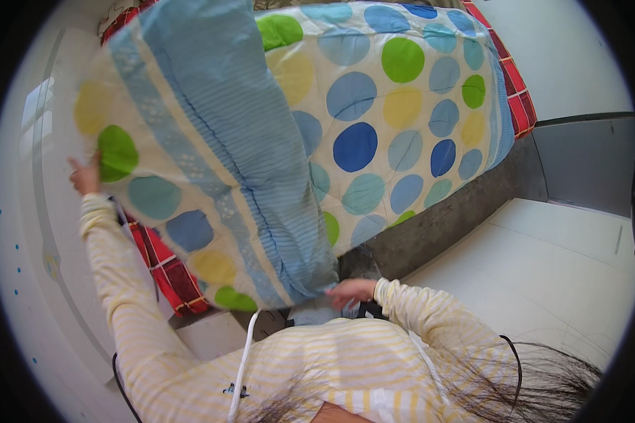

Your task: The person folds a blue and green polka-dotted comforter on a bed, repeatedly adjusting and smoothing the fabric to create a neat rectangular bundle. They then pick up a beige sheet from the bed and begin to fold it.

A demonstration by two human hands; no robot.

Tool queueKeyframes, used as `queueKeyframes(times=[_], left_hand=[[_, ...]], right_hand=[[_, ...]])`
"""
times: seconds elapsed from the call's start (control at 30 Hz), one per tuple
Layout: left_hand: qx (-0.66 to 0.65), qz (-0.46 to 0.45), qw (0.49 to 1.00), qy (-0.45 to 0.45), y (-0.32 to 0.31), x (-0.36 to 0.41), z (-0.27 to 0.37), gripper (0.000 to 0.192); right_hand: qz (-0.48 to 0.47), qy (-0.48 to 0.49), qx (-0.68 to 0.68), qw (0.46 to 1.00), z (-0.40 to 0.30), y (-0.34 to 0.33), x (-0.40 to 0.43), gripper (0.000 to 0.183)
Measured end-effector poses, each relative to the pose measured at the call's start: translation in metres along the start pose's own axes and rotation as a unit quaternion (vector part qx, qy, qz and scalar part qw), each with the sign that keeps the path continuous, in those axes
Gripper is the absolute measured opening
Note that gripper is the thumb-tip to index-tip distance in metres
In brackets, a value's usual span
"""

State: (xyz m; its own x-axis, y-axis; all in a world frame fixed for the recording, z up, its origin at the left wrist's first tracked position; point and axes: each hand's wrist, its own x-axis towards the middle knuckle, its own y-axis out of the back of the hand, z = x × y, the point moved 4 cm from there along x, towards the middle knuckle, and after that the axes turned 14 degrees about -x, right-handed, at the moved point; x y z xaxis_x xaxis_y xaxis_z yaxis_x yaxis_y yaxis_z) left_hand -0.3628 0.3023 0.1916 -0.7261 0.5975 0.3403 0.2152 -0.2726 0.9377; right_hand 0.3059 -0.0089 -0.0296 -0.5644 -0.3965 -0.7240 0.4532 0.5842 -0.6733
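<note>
A quilt (353, 95) with blue, green and yellow dots on white lies over the bed. Its near-left part is folded back, showing a striped light-blue band (233, 106). At the far left of the view, my left hand (86, 175) grips the quilt's outer edge beside a green dot; some of its fingers point away from the cloth. Close to my body, my right hand (352, 292) has its fingertips on the near corner of the blue band. Motion blurs both hands and the quilt's left edge.
Red plaid bedding (164, 264) shows under the quilt, and again at the far-right bed edge. A white panel (47, 211) runs along the left. To the right stand a white flat-topped surface (529, 264) and a grey panel (587, 158). A white cord (246, 343) hangs before my chest.
</note>
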Motion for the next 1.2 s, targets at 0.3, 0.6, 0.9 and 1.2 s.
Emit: queueKeyframes(times=[0.3,0.6,0.9,1.2], left_hand=[[-0.162,-0.559,0.747,-0.322,-0.064,-0.489,0.213,0.081],[-0.331,-0.496,0.775,-0.209,-0.081,-0.473,0.285,0.050],[-0.491,-0.474,0.714,-0.155,-0.034,-0.556,0.546,0.032],[-0.353,-0.602,0.636,-0.328,-0.033,-0.732,0.682,0.037]], right_hand=[[0.551,0.246,0.213,0.768,0.043,0.182,-0.136,0.032],[0.708,0.242,0.101,0.656,0.118,0.289,-0.258,0.028],[0.820,0.125,0.028,0.559,0.192,0.578,-0.412,0.059],[0.834,0.117,-0.019,0.539,0.258,0.754,-0.486,0.117]])
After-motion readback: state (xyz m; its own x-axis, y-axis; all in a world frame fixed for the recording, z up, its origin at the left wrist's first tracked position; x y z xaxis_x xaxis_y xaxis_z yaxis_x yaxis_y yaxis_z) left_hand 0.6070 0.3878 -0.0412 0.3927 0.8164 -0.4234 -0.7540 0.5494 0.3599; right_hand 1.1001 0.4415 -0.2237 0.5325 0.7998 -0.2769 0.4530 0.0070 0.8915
